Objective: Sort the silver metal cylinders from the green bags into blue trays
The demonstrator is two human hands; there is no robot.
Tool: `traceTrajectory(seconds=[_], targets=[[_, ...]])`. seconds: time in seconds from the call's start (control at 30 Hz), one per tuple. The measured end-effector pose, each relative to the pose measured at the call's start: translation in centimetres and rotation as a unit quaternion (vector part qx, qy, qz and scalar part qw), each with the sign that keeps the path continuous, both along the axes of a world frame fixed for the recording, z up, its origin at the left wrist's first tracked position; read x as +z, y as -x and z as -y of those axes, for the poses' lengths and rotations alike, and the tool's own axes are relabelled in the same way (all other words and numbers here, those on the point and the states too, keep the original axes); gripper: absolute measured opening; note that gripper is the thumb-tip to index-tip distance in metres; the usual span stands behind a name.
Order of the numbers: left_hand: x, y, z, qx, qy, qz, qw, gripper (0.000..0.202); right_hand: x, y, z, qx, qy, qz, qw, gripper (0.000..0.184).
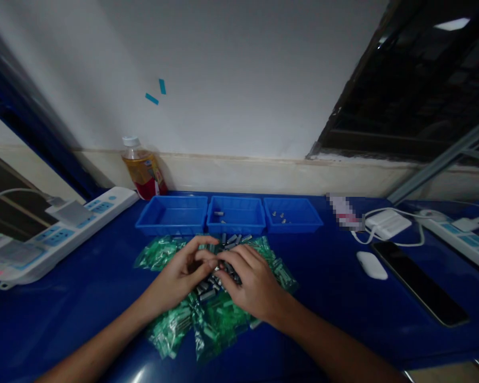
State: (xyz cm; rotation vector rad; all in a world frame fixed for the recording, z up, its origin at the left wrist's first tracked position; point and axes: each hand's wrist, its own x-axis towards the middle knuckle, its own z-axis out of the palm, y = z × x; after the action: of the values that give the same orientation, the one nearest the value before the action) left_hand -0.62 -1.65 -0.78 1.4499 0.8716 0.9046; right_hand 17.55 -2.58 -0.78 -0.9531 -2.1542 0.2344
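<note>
Blue tabletop (323, 303) meets a pale wall (239, 80) at its far edge, where three blue trays (236, 229) stand in a row. A few metal bits sit in the middle tray (219, 213) and a few more in the right tray (282, 215). Nearer me lies a loose heap of small metal pieces (207, 294), directly below my fingertips and showing in the gap between them. My left hand (191, 267) and right hand (250, 276) meet over it, fingers bent and thumbs turned in as if pinching — whether either one grips a piece, I cannot tell. Shiny green bags (221, 322) lie around the heap: left, right and on the near side. Far left stands a bottle (142, 170); well off to my right lie a phone (421, 284) and a white case (372, 265).
</note>
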Motion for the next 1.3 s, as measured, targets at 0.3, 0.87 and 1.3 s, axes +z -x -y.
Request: traceTrajectory(seconds=[0.3, 0.87, 1.3], targets=[[0.1, -0.1, 0.4, -0.019, -0.044, -0.05, 0.998, 0.023, -1.0, 0.3, -0.3, -0.029, 0.018, -0.047, 0.998, 0.005], [-0.1, 1.1, 0.4, -0.018, -0.185, -0.168, 0.968, 0.007, -0.2, -0.1, -0.1, 0.04, 0.051, -0.003, 0.998, 0.008], [0.6, 0.9, 0.2, 0.029, -0.27, -0.249, 0.93, 0.01, -0.5, 0.3, -0.2, 0.0, 0.068, -0.04, 0.997, 0.01]])
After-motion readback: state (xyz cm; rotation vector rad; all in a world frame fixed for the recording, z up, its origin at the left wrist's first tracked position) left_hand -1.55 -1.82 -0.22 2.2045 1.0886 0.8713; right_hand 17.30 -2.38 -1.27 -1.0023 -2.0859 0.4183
